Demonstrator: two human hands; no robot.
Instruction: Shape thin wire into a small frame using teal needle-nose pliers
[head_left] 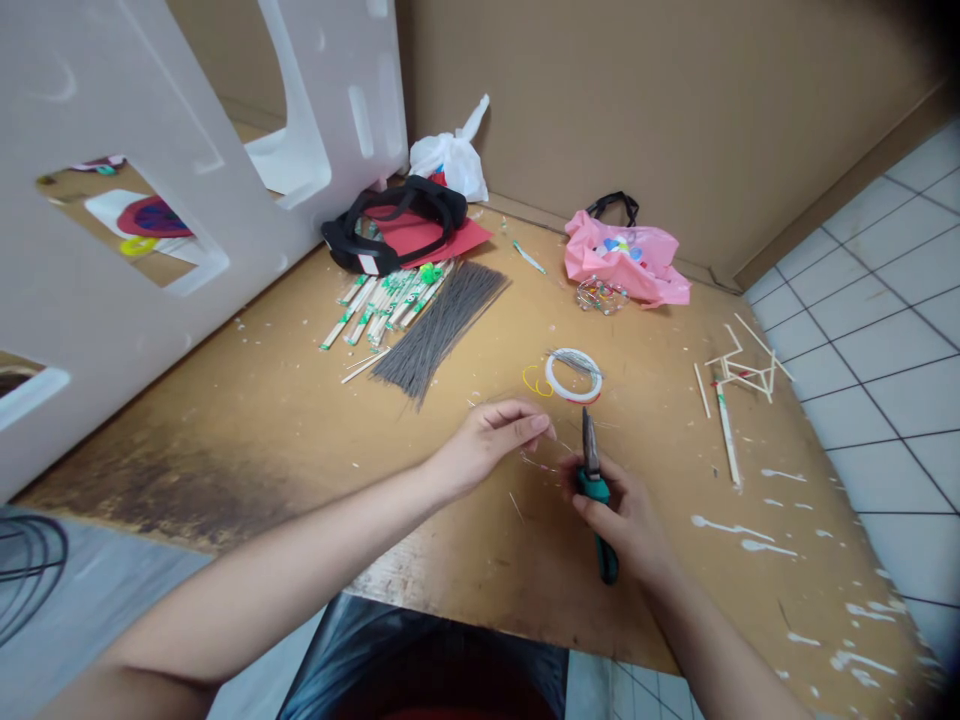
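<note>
My right hand (630, 515) is wrapped around pliers (594, 485) with green handles, their dark jaws closed and pointing away from me. To its left, my left hand (499, 440) pinches a thin wire (566, 447) between thumb and fingertips; the wire is faint and runs towards the right hand. Under the hands, more fine wire (536, 462) with small pinkish bits lies on the table. Just beyond the pliers is a white ring (551, 375) with short grey wires across it, and a yellow wire loop (534, 382) sits beside it.
A bundle of grey wires (442, 335), wrapped chopsticks (390, 305) and a black head strap (397, 225) lie at the back left. A pink bag (626, 255) stands behind. A stick frame (742, 372) is at right. A white plastic panel (187, 120) borders the left.
</note>
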